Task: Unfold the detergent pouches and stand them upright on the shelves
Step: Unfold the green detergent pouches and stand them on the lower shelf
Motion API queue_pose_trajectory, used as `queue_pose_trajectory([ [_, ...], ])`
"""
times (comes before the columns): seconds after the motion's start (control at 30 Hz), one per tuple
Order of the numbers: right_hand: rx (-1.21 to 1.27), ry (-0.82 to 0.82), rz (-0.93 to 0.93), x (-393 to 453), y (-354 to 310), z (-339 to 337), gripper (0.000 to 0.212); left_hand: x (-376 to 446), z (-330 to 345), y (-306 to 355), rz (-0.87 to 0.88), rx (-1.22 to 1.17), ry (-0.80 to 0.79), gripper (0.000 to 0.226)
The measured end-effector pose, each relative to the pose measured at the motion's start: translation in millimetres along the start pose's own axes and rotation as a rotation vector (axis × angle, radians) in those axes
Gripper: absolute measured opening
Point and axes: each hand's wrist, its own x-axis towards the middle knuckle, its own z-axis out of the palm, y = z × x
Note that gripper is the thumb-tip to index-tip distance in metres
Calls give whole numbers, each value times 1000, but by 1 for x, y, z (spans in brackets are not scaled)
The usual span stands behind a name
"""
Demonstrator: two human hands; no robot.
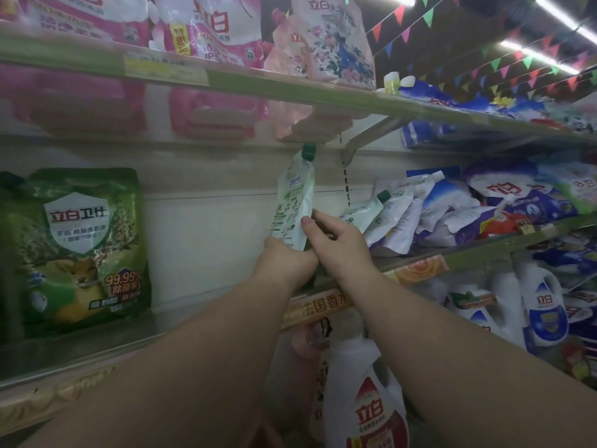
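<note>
A white-and-green detergent pouch (294,195) with a green cap stands upright on the middle shelf (416,270), its cap just under the shelf above. My left hand (287,257) holds its lower edge from below. My right hand (336,237) pinches its lower right side, thumb on the front. Just to the right, a pile of similar white-green pouches (384,215) leans slumped on the same shelf.
A large green pouch (80,250) stands at the left of the shelf. Pink pouches (210,30) line the top shelf (245,84). Blue and purple bags (504,205) lie heaped at right. White bottles (365,392) stand on the shelf below.
</note>
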Motion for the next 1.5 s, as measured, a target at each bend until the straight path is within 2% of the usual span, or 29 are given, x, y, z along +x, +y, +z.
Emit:
queue_pose_trajectory([
  [0.17,-15,-1,-27,-1,-6,12,41,4,-15,0,1,149,-82,91],
  [0.23,-15,9,-33,-3,-9,18,43,2,-27,1,33,264,-110,80],
  [0.33,-82,11,-37,-9,-15,29,52,1,-48,1,59,344,-188,39],
  [0.37,-94,10,-25,-11,-18,33,55,1,-55,0,48,353,-201,34],
  [0.57,-204,-9,7,-18,-20,40,63,1,-67,-24,110,266,-241,38],
  [0.7,-219,-78,-2,-23,-16,39,66,3,-70,-30,127,186,-213,24],
  [0.73,-214,-98,-2,-22,-15,39,66,3,-71,-31,124,175,-222,26],
  [0.8,-179,-106,16,-19,-10,39,57,4,-71,-33,113,149,-222,46],
  [0.9,-89,-117,66,-15,-8,38,26,8,-68,-36,125,129,-163,61],
  [1.03,16,-145,141,-12,-10,34,33,11,-63,-36,144,75,-93,89],
  [1.23,79,-138,210,-8,-13,34,23,11,-64,-34,106,75,-77,77],
  [1.37,-9,-107,207,-5,-14,34,17,11,-63,-34,95,66,-83,72],
  [1.43,-74,-115,205,-6,-16,36,26,10,-62,-33,92,68,-75,70],
  [1.5,-160,-134,227,-6,-18,37,47,10,-62,-33,76,57,-76,69],
])
